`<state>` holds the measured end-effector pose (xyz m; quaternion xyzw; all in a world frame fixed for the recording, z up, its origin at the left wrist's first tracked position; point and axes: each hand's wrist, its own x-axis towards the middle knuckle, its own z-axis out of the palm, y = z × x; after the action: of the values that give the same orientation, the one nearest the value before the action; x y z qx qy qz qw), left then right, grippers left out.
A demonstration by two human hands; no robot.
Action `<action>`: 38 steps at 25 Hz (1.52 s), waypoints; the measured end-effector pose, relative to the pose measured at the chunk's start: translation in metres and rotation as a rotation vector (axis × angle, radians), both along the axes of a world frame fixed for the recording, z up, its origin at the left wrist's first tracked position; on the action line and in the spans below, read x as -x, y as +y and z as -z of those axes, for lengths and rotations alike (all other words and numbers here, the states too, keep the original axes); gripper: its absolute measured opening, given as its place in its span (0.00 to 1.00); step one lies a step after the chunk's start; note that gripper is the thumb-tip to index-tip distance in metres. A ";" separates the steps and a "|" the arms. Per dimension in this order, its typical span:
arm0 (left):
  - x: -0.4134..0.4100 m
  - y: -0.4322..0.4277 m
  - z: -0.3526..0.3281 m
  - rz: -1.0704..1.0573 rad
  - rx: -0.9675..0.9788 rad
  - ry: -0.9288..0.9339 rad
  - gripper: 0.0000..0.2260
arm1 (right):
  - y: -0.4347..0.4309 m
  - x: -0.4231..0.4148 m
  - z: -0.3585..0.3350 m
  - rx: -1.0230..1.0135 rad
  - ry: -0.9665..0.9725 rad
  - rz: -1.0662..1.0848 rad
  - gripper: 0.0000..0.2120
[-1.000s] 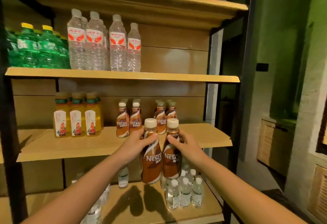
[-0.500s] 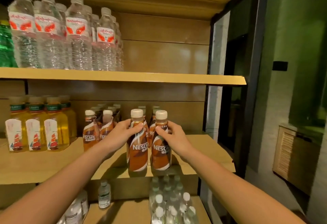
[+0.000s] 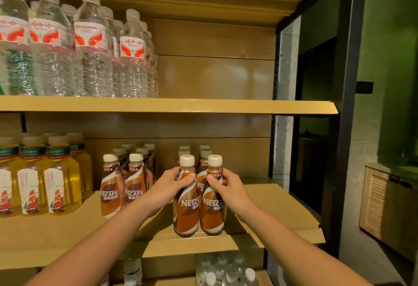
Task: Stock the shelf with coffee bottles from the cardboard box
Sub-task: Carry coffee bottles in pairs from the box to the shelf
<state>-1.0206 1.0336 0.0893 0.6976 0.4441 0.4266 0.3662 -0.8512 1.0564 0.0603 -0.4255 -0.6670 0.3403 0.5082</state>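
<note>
My left hand (image 3: pixel 173 184) grips the neck of one brown coffee bottle (image 3: pixel 186 209), and my right hand (image 3: pixel 226 184) grips a second coffee bottle (image 3: pixel 213 211) beside it. Both bottles stand upright and touching on the middle shelf (image 3: pixel 271 209), near its front edge. Behind them stands a row of more coffee bottles (image 3: pixel 204 157). A second group of coffee bottles (image 3: pixel 123 186) stands to the left. The cardboard box is out of view.
Yellow drink bottles (image 3: pixel 40 179) fill the left of the middle shelf. Clear water bottles (image 3: pixel 90 48) line the upper shelf (image 3: pixel 203 106). Small clear bottles (image 3: pixel 226 272) sit on the lowest shelf. A black frame post (image 3: pixel 348 127) bounds the right side.
Both hands carried the two coffee bottles up from below the shelf edge and forward onto the middle shelf, closer to the rows at the back. The view moved closer to the shelf.
</note>
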 end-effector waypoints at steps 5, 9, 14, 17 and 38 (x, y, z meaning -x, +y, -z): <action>0.004 0.014 0.003 0.032 0.008 0.016 0.05 | 0.016 0.005 0.005 0.034 -0.013 0.001 0.14; 0.010 0.028 0.006 0.026 0.009 0.010 0.06 | 0.026 0.010 0.007 0.026 -0.032 0.011 0.14; 0.014 0.041 0.017 0.068 0.031 -0.041 0.12 | 0.030 0.016 0.011 -0.017 -0.061 0.047 0.14; 0.011 0.041 0.036 -0.079 -0.131 -0.153 0.20 | 0.025 0.016 0.018 -0.052 -0.064 0.059 0.18; 0.010 0.027 0.110 -0.503 -0.275 0.421 0.27 | 0.016 0.009 0.077 0.000 -0.362 0.270 0.30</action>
<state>-1.0308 1.0602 -0.0203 0.6818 0.6064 0.4059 0.0528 -0.8599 1.0724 -0.0171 -0.5651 -0.6843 0.1870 0.4212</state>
